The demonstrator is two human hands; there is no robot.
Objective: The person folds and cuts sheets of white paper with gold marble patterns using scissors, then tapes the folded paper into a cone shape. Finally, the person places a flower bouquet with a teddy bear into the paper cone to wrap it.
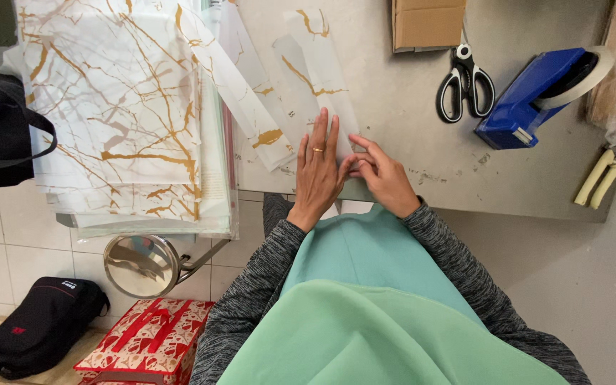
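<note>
My left hand (316,171) lies flat, fingers spread, with a ring on one finger, pressing down a narrow white strip with gold veins (320,64) near the front edge of the grey table (401,107). My right hand (382,175) is beside it, fingers curled, with the fingertips pinching the strip's lower edge next to my left hand. More strips of the same marbled film (240,85) lie to the left of it.
A thick stack of white and gold marbled sheets (119,114) covers the table's left. Black-handled scissors (464,84), a blue tape dispenser (540,89), a cardboard box (428,23) and cream-handled pliers (602,177) sit at the right. Bags (44,324) and a round metal stool (140,265) stand on the floor.
</note>
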